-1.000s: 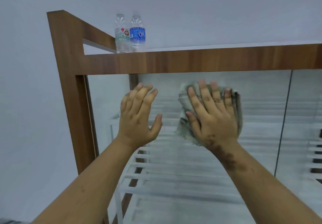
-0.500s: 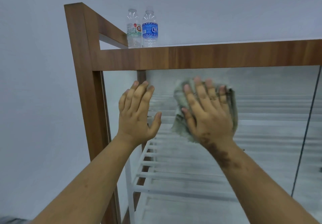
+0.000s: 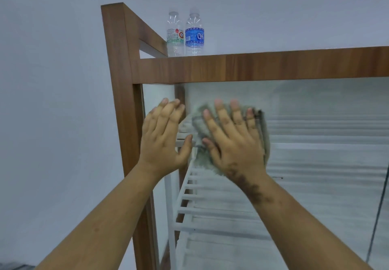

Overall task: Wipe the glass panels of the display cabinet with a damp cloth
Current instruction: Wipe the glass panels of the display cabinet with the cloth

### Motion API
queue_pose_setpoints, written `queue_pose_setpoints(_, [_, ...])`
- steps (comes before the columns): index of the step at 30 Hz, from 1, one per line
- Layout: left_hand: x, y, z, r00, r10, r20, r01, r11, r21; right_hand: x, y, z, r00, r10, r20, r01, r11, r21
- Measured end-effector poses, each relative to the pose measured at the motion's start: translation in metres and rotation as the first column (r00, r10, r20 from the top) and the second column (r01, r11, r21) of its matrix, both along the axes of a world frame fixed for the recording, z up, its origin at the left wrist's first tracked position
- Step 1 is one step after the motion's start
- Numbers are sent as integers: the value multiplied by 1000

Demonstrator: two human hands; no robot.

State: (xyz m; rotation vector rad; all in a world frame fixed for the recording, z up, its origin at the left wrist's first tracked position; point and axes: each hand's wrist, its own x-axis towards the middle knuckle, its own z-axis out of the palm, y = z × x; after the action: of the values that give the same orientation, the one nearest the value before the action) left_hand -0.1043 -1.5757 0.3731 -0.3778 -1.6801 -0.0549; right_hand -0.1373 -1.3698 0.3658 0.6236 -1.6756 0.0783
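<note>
The display cabinet has a brown wooden frame (image 3: 252, 67) and a front glass panel (image 3: 315, 122). My right hand (image 3: 233, 141) lies flat with fingers spread, pressing a crumpled grey-green cloth (image 3: 264, 135) against the upper left part of the glass. My left hand (image 3: 164, 137) rests flat and open on the same panel just to the left of the cloth, close to the left wooden post (image 3: 117, 101). Most of the cloth is hidden under my right hand.
Two clear plastic water bottles (image 3: 186, 35) stand on the cabinet's top near its back left corner. White slatted shelves (image 3: 221, 210) show through the glass. A dark vertical seam (image 3: 379, 217) divides the panels at the right. A plain white wall (image 3: 52, 101) is to the left.
My view has shifted left, so the cabinet sits further right in the frame. Both hands have slid left along the glass toward the left post, the cloth still under my right hand.
</note>
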Motion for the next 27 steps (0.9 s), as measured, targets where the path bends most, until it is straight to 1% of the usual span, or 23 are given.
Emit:
queue_pose_setpoints(1, [2, -8, -2, 1000, 27, -5, -27, 999, 22, 0, -1, -12, 1000, -11, -13, 12, 996, 84])
queue_pose_setpoints(2, [4, -16, -4, 999, 47, 0, -47, 998, 33, 0, 3, -23, 999, -21, -34, 26, 990, 135])
queue_pose_setpoints(4, [6, -31, -8, 997, 79, 19, -79, 997, -3, -2, 22, -35, 997, -29, -74, 39, 990, 133])
queue_pose_setpoints(6, [6, -40, -9, 992, 116, 41, -113, 992, -63, -6, 38, -30, 993, -46, -108, 50, 998, 40])
queue_pose_setpoints(8, [5, -43, -10, 989, 134, 65, -128, 988, -87, -9, 39, -16, 990, -64, -125, 52, 994, -98])
queue_pose_setpoints(10, [4, -45, -11, 989, 123, 76, -117, 989, -87, -7, 14, 1, 992, -63, -110, 36, 972, -233])
queue_pose_setpoints(11, [5, -45, -11, 991, 114, 71, -108, 990, -89, -5, -5, 7, 995, -50, -90, 24, 965, -260])
queue_pose_setpoints(12, [5, -45, -10, 992, 106, 66, -100, 991, -94, -2, -25, 9, 997, -35, -68, 18, 969, -244])
queue_pose_setpoints(15, [7, -46, -10, 995, 77, 63, -70, 992, -106, 3, -58, -11, 999, -28, -30, 27, 999, -46])
queue_pose_setpoints(17, [8, -48, -9, 996, 63, 62, -55, 991, -123, 2, -45, -27, 997, -40, -60, 43, 998, 55])
queue_pose_setpoints(18, [8, -50, -9, 996, 59, 59, -51, 989, -138, 1, -33, -30, 996, -37, -81, 43, 996, 73])
queue_pose_setpoints(20, [8, -57, -9, 998, 59, 36, -52, 984, -173, -1, -11, -27, 994, -32, -101, 36, 998, 45])
queue_pose_setpoints(22, [10, -69, -12, 998, 69, -7, -70, 986, -151, -5, -5, -15, 993, -37, -112, 32, 998, -48])
queue_pose_setpoints(24, [14, -84, -16, 998, 66, -20, -67, 995, -75, -4, -25, 3, 993, -39, -111, 23, 989, -143])
queue_pose_setpoints(25, [14, -90, -18, 998, 57, -17, -58, 997, -50, -2, -43, 11, 996, -28, -90, 13, 986, -165])
queue_pose_setpoints(26, [14, -96, -20, 999, 39, -13, -40, 998, -38, 0, -63, 16, 998, -17, -61, 7, 987, -159])
queue_pose_setpoints(27, [13, -99, -23, 1000, 7, -6, -7, 999, -31, 4, -81, 17, 999, -14, -36, 10, 993, -120])
